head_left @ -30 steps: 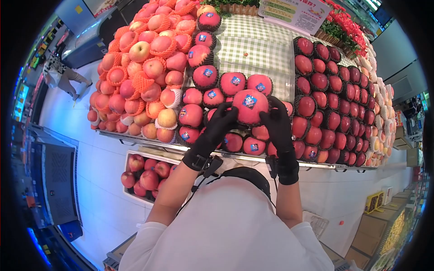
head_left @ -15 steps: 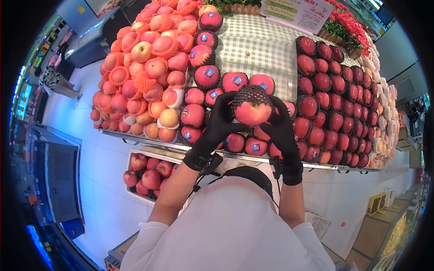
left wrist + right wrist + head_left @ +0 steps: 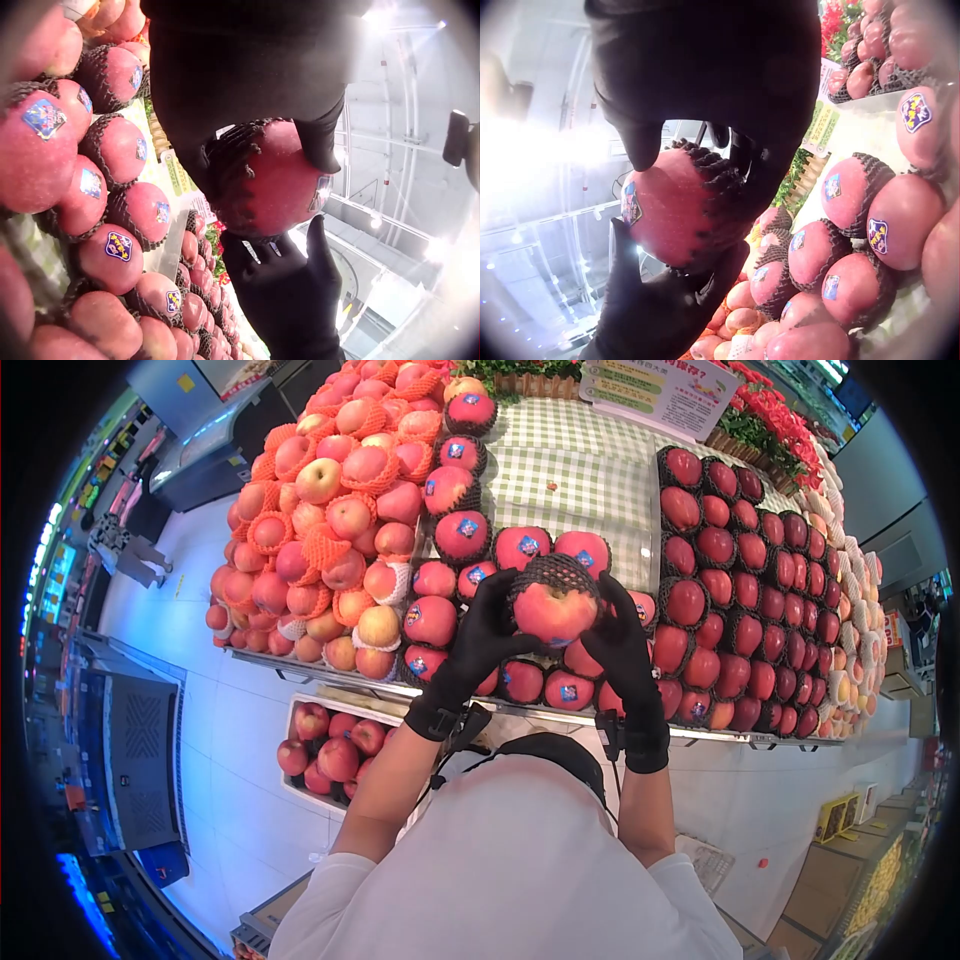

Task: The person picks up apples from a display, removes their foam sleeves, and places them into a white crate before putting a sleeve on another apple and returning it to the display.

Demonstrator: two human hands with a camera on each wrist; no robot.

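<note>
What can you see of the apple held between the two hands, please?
The apple is red, turning paler and yellowish around its upturned end. A blue sticker sits on its near side. A black, foam-like net sleeve cups its far side. The black-gloved left hand and right hand hold it from either side, above the displayed apples.

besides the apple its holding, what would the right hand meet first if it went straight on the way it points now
Ahead of the right hand lies a stickered apple, probably met first; depth is unclear, so it might pass above.
</note>
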